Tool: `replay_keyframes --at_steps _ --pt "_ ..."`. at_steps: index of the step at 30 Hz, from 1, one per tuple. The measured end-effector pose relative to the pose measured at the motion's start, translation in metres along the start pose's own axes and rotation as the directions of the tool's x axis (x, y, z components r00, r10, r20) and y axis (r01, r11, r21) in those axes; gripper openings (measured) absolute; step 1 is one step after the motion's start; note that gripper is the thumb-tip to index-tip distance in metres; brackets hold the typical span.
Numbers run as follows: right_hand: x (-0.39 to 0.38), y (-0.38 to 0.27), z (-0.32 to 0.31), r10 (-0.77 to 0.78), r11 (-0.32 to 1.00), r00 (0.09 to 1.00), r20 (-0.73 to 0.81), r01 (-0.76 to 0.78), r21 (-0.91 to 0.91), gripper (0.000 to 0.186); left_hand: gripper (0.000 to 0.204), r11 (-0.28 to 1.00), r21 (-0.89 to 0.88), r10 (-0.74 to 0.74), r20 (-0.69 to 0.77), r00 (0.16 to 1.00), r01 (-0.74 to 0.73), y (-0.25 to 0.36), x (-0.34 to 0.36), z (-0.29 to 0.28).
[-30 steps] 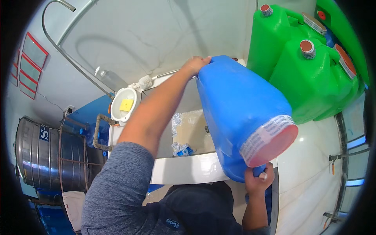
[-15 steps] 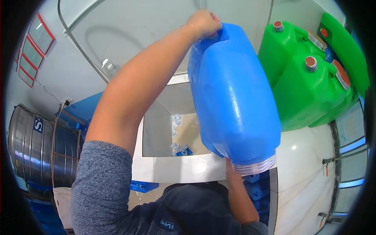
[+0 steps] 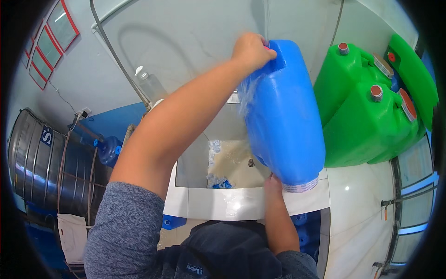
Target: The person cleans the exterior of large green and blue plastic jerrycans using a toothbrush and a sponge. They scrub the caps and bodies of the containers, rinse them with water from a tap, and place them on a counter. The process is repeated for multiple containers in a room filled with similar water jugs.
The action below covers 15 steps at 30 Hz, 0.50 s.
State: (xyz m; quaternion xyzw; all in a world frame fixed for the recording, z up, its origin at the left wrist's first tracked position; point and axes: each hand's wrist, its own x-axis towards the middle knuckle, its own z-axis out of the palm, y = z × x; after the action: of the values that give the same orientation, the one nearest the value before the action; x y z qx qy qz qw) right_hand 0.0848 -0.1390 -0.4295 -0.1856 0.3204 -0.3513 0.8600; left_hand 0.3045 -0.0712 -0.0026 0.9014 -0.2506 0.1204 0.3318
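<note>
A large blue plastic jerrycan [image 3: 290, 116] is held tilted over the right part of a tiled basin [image 3: 193, 162]. My left hand [image 3: 253, 52] grips its far upper end, and something small and pinkish red shows by the fingers. A clear, shiny streak that looks like water [image 3: 248, 100] runs along the jerrycan's left side. Below its near end, where a white printed band [image 3: 301, 187] circles the neck, my right hand [image 3: 273, 183] holds it from underneath. That hand's fingertips are hidden behind the jerrycan.
Inside the basin lie crumpled clear wraps [image 3: 214, 151], a blue-and-white label [image 3: 222, 184] and a dark drain fitting [image 3: 251, 162]. Green jerrycans [image 3: 360, 121] stand at the right. A clear pump bottle [image 3: 151, 86], a blue water bottle [image 3: 108, 151] and a steel tank [image 3: 44, 160] are leftward.
The jerrycan's near end has moved back, away from my body, and its far end has shifted right with my left hand. The watery streak now shows along its left side.
</note>
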Motion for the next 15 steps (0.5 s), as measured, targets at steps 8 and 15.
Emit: replay_keyframes --at_steps 8,15 --pt "-0.02 -0.007 0.033 0.123 0.992 0.992 -0.033 -0.123 0.021 0.048 0.059 0.977 -0.213 -0.026 0.01 1.0 0.027 0.002 -0.012 0.006" --pt "-0.002 0.024 0.021 0.14 0.99 0.99 0.005 -0.14 0.026 0.042 0.07 0.981 -0.189 0.045 -0.019 0.999 -0.048 0.005 -0.008 0.004"
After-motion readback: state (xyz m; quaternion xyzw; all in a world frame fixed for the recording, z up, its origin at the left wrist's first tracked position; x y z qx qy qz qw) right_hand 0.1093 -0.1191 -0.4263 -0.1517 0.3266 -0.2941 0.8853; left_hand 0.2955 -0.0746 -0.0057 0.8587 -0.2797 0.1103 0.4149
